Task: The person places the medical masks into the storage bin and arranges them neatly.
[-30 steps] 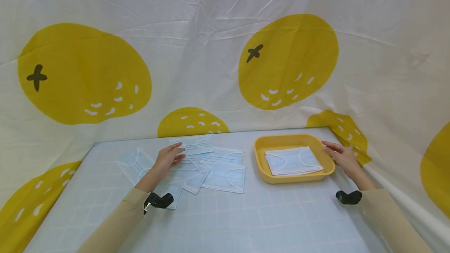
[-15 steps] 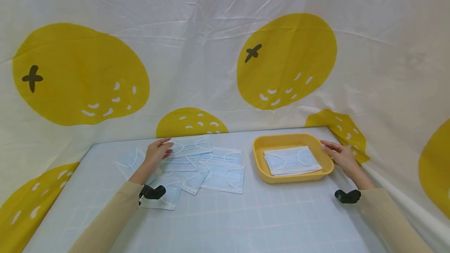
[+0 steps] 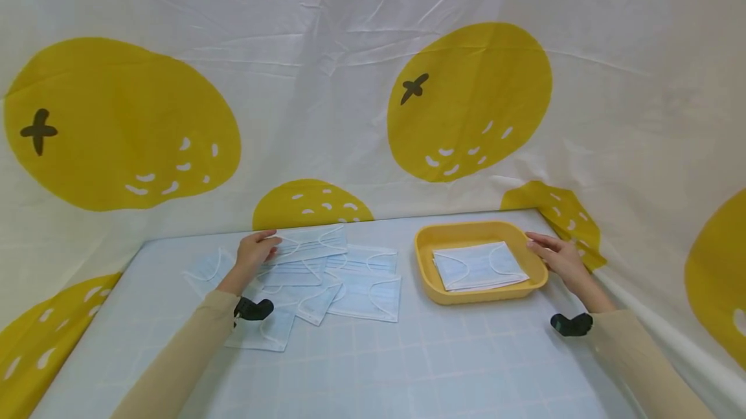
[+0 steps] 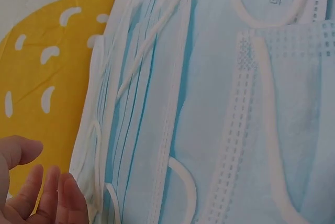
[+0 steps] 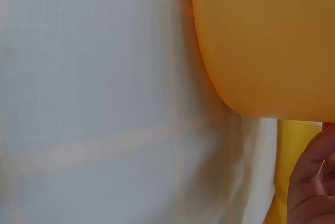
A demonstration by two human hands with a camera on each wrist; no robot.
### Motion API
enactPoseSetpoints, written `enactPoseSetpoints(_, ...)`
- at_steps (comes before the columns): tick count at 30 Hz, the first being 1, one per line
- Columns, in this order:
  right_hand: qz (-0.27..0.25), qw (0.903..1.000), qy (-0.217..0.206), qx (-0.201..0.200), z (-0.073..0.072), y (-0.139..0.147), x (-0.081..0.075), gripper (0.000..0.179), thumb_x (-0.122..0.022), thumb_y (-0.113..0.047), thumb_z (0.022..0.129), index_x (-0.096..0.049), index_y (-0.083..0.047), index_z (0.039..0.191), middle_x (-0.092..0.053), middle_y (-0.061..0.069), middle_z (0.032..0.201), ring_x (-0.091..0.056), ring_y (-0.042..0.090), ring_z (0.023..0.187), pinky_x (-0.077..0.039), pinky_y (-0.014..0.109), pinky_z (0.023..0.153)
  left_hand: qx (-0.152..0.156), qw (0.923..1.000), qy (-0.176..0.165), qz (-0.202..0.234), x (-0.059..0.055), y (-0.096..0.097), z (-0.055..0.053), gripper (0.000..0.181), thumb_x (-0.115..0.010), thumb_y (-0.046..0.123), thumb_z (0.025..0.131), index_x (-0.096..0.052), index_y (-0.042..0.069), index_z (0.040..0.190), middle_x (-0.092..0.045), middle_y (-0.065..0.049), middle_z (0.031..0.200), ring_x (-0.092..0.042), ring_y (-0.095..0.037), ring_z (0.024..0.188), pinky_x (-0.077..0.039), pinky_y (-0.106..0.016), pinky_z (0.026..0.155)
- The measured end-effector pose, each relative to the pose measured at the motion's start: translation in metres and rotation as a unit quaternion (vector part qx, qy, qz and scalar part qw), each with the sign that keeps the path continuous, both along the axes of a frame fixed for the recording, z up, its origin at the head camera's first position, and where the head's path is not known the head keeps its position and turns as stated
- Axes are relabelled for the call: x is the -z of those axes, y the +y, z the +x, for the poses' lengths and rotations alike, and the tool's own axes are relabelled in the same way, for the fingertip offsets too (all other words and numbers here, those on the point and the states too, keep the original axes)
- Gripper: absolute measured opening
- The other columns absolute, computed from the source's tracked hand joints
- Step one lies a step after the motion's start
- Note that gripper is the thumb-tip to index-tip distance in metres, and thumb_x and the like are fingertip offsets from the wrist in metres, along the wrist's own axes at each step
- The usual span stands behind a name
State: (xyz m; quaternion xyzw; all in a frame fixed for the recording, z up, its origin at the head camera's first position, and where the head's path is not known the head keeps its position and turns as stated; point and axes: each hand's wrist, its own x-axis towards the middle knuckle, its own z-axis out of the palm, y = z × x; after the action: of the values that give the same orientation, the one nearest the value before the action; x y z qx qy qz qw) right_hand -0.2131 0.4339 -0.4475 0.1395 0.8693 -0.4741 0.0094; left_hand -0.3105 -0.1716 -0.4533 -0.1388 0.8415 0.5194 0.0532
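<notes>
Pale blue disposable face masks with white ear loops lie overlapping on the table's left half. My left hand (image 3: 253, 254) hovers at the left end of the rearmost mask (image 3: 315, 244); in the left wrist view its thumb stands apart from the fingers (image 4: 52, 192), nothing between them. A yellow tray (image 3: 422, 270) on the right contains a neat stack of masks (image 3: 478, 267). Beside the tray's right rim is my right hand (image 3: 562, 263), its fingertips right at the edge. The right wrist view has the tray's outer wall (image 5: 267, 41) over those fingers, partly out of frame.
A pale checked cloth (image 3: 361, 373) covers the table. Behind it hangs a white curtain (image 3: 315, 95) with large yellow fruit prints, meeting the table's back edge. Dark wrist devices sit at both beige sleeves (image 3: 180, 354).
My left hand has drawn back leftward from over the rearmost mask to its left end, uncovering more of it. The right hand stays at the tray's rim. The head view has turned slightly.
</notes>
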Motion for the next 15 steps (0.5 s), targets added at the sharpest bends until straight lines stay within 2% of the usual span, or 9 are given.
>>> enactPoseSetpoints(1,0.004,0.9999,0.001,-0.010,0.000,0.001,0.000,0.065,-0.052,-0.049,0.095,-0.043,-0.007,0.144,-0.045,0.023,0.144,-0.052,-0.003,0.090,-0.050,0.014,0.074,-0.003,1.0000,-0.001,0.000,0.001,0.000,-0.001,0.048,-0.055,0.026,0.096,-0.050,0.001,0.137,-0.058,-0.015,0.112,-0.055,-0.017,0.084,-0.050,-0.011,0.070)
enactPoseSetpoints(4,-0.007,1.0000,0.002,-0.004,-0.003,0.004,0.006,0.068,-0.055,-0.052,0.093,-0.044,-0.008,0.143,-0.046,0.022,0.144,-0.053,-0.004,0.088,-0.051,0.013,0.073,-0.014,0.9999,-0.007,-0.003,0.004,-0.001,-0.005,0.048,-0.057,0.026,0.095,-0.052,0.002,0.136,-0.058,-0.008,0.098,-0.053,-0.017,0.079,-0.048,-0.015,0.072)
enactPoseSetpoints(9,-0.026,0.9996,0.000,0.011,-0.014,0.021,0.027,0.072,-0.061,-0.061,0.085,-0.050,-0.017,0.141,-0.057,0.005,0.132,-0.055,-0.004,0.087,-0.051,0.012,0.071,-0.024,0.9996,-0.009,-0.013,0.009,-0.006,-0.008,0.049,-0.056,0.026,0.095,-0.050,0.002,0.138,-0.056,-0.004,0.087,-0.052,-0.018,0.079,-0.046,-0.033,0.093)
enactPoseSetpoints(11,-0.024,0.9997,0.003,-0.003,-0.017,0.028,0.033,0.074,-0.060,-0.062,0.085,-0.049,-0.016,0.141,-0.056,0.006,0.132,-0.055,-0.002,0.089,-0.051,0.013,0.072,-0.028,0.9994,-0.008,-0.018,0.010,-0.007,-0.009,0.049,-0.056,0.025,0.095,-0.050,0.002,0.138,-0.056,-0.004,0.085,-0.052,-0.018,0.079,-0.045,-0.037,0.097)
enactPoseSetpoints(14,-0.022,0.9997,0.004,0.008,-0.019,0.030,0.036,0.073,-0.062,-0.063,0.082,-0.051,-0.019,0.140,-0.055,0.009,0.135,-0.055,0.000,0.089,-0.051,0.014,0.072,-0.034,0.9991,-0.013,-0.019,0.011,-0.008,-0.010,0.049,-0.056,0.025,0.095,-0.050,0.002,0.138,-0.056,-0.002,0.081,-0.051,-0.018,0.077,-0.046,-0.035,0.093)
enactPoseSetpoints(15,-0.019,0.9998,0.005,-0.001,-0.017,0.029,0.034,0.072,-0.061,-0.062,0.084,-0.050,-0.018,0.140,-0.055,0.011,0.137,-0.055,0.001,0.091,-0.051,0.016,0.073,-0.036,0.9991,-0.013,-0.018,0.012,-0.008,-0.010,0.049,-0.057,0.024,0.094,-0.051,0.002,0.137,-0.056,-0.002,0.080,-0.051,-0.018,0.076,-0.045,-0.033,0.090)
